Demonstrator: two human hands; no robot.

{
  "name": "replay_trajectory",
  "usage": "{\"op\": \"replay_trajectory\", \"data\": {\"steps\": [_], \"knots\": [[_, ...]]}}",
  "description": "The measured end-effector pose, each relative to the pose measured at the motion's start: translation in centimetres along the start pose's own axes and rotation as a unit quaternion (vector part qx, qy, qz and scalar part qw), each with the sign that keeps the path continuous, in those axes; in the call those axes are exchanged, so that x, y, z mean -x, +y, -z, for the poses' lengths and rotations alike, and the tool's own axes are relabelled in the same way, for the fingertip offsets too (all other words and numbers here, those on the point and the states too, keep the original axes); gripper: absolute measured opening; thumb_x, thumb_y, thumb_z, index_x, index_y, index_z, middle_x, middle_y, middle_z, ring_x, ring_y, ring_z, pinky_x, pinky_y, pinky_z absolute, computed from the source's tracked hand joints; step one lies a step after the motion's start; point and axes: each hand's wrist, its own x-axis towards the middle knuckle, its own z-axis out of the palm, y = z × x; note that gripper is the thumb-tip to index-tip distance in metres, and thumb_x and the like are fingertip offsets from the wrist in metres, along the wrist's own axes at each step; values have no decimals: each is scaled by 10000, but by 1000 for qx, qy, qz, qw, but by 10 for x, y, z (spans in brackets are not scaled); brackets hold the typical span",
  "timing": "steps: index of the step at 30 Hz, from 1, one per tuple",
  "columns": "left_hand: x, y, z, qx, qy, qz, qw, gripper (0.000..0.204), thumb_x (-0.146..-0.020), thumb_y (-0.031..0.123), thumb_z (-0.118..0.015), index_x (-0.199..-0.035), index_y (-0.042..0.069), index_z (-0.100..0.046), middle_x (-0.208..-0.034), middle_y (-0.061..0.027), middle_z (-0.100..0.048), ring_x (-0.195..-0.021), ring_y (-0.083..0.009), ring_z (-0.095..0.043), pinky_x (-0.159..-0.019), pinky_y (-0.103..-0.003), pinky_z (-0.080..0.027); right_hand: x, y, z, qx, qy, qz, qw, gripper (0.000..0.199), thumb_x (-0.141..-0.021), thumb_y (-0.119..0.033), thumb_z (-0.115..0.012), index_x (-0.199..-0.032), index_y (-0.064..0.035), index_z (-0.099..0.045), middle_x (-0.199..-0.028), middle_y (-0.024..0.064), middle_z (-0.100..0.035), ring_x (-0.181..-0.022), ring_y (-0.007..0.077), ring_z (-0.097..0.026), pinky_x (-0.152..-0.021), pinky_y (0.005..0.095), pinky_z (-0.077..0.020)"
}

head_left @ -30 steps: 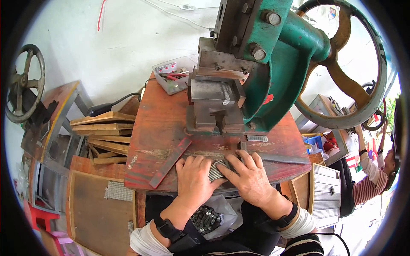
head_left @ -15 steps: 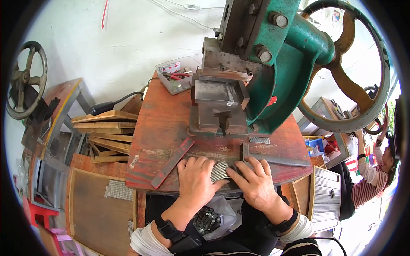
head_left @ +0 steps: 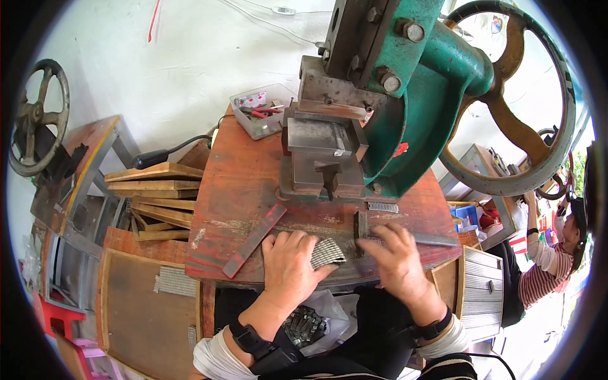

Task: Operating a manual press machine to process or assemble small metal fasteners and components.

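On the front of the red wooden table, my left hand (head_left: 288, 266) rests closed against a small slab of ribbed metal strips (head_left: 327, 253). Its thumb and fingers press on the slab's left side. My right hand (head_left: 402, 265) is slightly blurred and raised to the right of the slab, fingers apart, with nothing visible in them. Beneath and beyond its fingers lies a tool with a dark block-like head (head_left: 361, 225) and a flat grey bar (head_left: 437, 239). A flat dark-red bar (head_left: 254, 240) lies left of my left hand. Another small ribbed strip piece (head_left: 382, 207) sits behind my right hand.
A green press (head_left: 405, 126) with a large handwheel (head_left: 535, 152) stands behind my hands. A clear plastic box (head_left: 263, 123) of tools is at the back left. Wooden trays (head_left: 152, 316) flank the table. A bag of dark metal pieces (head_left: 306, 329) lies below. A person (head_left: 544, 272) is at right.
My right hand has let go of the slab's right side and moved right, over the tool with the grey bar. My left hand stays on the slab.
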Motion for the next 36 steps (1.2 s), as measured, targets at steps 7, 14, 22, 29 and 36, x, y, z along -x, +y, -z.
{"op": "replay_trajectory", "data": {"steps": [7, 14, 22, 29, 36], "knots": [[2, 0, 3, 5, 1, 0, 1000, 535, -584, 344, -876, -992, 68, -668, -985, -54, -626, -978, -262, -556, -894, -432, -355, 10, 49, -6, -60, -44, -115, 991, 443, -703, -65, -756, -1132, -47, -646, -1067, 139, -597, -1057, 357, -547, -893, 451, -461], [0, 3, 4, 6, 6, -14, 1000, 518, -624, 344, -858, -1028, 75, -678, -983, -41, -635, -959, -251, -563, -896, -420, -355, 1, 49, 5, -76, -29, -24, 996, 348, -795, -50, -699, -1121, -10, -583, -955, 183, -610, -903, 403, -605, -774, 463, -501], [3, -3, 5, 18, -8, -21, 1000, 533, -626, 329, -857, -1063, 78, -684, -999, -29, -633, -976, -248, -548, -895, -436, -345, -24, -22, 51, -122, -87, -26, 988, 452, -846, -51, -666, -1282, -92, -558, -832, 166, -607, -721, 373, -640, -596, 436, -534], [1, 0, 7, 27, -18, -18, 999, 518, -633, 312, -855, -1074, 97, -689, -992, -27, -631, -972, -244, -549, -892, -441, -342, -13, -31, 41, -67, -145, -53, 986, 434, -848, -102, -675, -1270, -107, -574, -706, 128, -604, -621, 353, -640, -528, 438, -532], [1, -1, 6, 35, -21, -14, 999, 493, -641, 304, -850, -1071, 115, -698, -980, -20, -630, -959, -241, -546, -877, -434, -338, -15, -27, 42, -67, -91, -63, 992, 427, -857, -114, -672, -1273, -117, -572, -689, 123, -600, -601, 339, -638, -525, 438, -530]]}}
